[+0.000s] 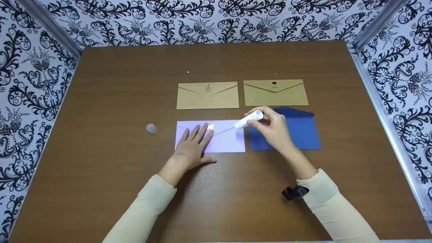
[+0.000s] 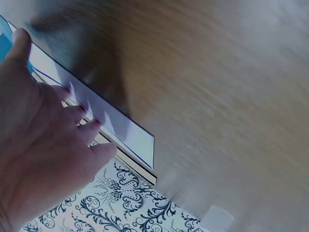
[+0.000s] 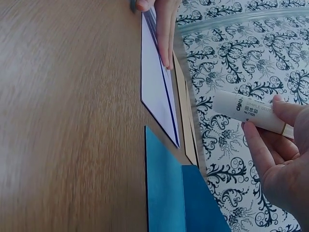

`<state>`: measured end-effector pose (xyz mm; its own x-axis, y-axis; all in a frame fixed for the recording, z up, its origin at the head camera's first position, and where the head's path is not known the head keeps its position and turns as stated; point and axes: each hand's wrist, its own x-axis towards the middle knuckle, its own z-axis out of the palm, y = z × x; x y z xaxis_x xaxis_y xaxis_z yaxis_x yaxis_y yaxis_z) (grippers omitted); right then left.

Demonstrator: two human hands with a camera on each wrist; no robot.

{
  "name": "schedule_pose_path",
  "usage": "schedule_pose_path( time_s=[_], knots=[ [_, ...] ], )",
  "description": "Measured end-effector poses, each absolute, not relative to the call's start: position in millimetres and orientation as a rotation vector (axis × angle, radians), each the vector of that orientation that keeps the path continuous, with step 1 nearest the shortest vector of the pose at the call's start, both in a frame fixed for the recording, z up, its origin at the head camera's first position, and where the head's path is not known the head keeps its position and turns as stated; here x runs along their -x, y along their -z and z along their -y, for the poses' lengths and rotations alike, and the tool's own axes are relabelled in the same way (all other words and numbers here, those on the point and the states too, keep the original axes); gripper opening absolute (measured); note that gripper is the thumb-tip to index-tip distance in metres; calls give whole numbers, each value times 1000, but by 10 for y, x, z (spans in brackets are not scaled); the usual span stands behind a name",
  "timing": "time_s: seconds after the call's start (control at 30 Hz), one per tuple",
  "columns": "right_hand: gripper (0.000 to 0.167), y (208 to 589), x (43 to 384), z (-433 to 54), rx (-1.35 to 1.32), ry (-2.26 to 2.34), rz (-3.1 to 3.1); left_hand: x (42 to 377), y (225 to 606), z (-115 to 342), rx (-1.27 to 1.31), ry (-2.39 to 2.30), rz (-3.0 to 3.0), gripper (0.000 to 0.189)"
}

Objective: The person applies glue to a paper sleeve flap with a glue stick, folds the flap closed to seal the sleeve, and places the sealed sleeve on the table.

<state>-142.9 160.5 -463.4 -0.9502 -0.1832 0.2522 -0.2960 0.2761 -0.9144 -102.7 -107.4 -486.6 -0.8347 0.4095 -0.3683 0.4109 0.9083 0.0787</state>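
My right hand (image 1: 272, 126) pinches a white glue stick (image 3: 248, 110) between thumb and fingers, above the gap between two envelopes. Printed lettering shows on its barrel in the right wrist view. Beneath its lower end lies a lilac envelope (image 1: 226, 143) with its pointed flap folded down. My left hand (image 1: 191, 148) rests on the left half of that envelope, fingers straight and spread, thumb out past the near edge. Partly behind the right hand is a blue envelope (image 1: 300, 135), its flap raised at the far side. A translucent cap (image 1: 151, 128) stands off to the left.
Two tan envelopes with small printed motifs, a left one (image 1: 207, 101) and a right one (image 1: 276, 99), lie side by side farther back. All of this is on a brown wooden table (image 1: 101, 202) bordered by black-and-white patterned panels (image 1: 202, 20). Tiny white specks dot the far tabletop.
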Motion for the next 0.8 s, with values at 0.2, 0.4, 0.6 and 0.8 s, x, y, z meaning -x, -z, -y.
schedule_pose_path(
  time_s=[0.2,0.4,0.6,0.8],
  knots=[
    [25,4617,1416,-1625,-460,-1774,2415,1055,4859,1097,-623,1,-2682,97],
    [25,4642,1397,-1655,-452,-1781,2406,1090,4915,1169,-628,-182,-2705,93],
    [24,4625,1388,-1680,-438,-1782,2405,1017,4890,1091,-656,-277,-2703,96],
    [25,4626,1393,-1716,-406,-1817,2407,969,4909,992,-661,-329,-2646,104]
  ],
)
